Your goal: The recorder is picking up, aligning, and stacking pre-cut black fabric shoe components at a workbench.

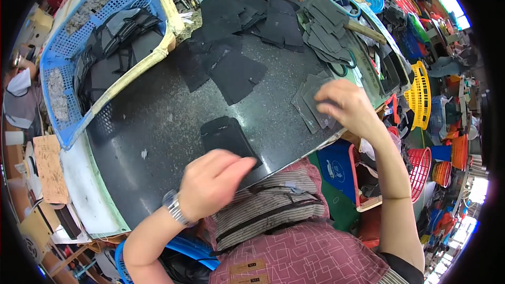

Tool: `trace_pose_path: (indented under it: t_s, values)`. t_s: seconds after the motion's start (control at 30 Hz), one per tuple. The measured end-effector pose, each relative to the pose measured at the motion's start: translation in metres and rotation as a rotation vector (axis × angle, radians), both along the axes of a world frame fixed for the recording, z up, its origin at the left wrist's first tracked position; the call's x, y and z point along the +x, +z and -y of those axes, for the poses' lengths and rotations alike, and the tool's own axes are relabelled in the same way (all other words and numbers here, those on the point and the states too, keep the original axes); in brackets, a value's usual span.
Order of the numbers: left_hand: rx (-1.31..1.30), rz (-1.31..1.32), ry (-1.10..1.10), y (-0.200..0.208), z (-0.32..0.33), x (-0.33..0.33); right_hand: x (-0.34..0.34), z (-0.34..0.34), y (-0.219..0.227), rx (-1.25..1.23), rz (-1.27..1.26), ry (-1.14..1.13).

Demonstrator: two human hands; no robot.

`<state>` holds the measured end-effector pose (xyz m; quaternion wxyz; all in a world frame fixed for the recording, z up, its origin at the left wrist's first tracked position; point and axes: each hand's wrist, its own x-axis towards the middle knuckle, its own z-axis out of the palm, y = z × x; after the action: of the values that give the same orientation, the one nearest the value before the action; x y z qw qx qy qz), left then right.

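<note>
At the table's near edge my left hand (210, 185), with a metal-banded watch (174, 208) on its wrist, hovers over the near end of a small black stack of cut pieces (225, 132). Motion smears its fingers, and its palm side is hidden. My right hand (350, 106) is above a fanned pile of thin grey cut pieces (310, 106) at the right edge. Its fingers are bent, with a gap between thumb and forefinger and nothing visible in it. Larger black shaped pieces (234, 73) lie overlapping farther back.
A blue plastic basket (66, 71) with black pieces stands at the left on the dark tabletop (142, 158). Layered dark grey pieces (326, 34) and green-handled scissors (344, 63) lie at the back right. Yellow (419, 94) and red (419, 173) baskets stand beyond the table.
</note>
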<state>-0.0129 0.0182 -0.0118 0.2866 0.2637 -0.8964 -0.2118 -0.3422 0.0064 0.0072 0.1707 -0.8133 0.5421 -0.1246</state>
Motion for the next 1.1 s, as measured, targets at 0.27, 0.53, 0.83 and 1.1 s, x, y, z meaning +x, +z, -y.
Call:
trace_pose_path:
  t_s: [0.27, 0.53, 0.83, 1.1]
  values:
    - [0.024, -0.091, -0.146, -0.038, 0.037, -0.122, -0.016, -0.020, -0.021, -0.151, -0.060, 0.225]
    - [0.141, 0.074, -0.146, -0.030, 0.043, -0.140, -0.048, -0.024, -0.049, 0.303, 1.394, -0.701]
    - [0.344, -0.109, -0.024, -0.028, 0.033, -0.137, -0.034, -0.027, -0.051, 0.126, 1.289, -0.808]
    - [0.106, -0.143, 0.120, -0.020, 0.032, -0.159, -0.023, -0.031, -0.032, -0.370, 1.047, -0.921]
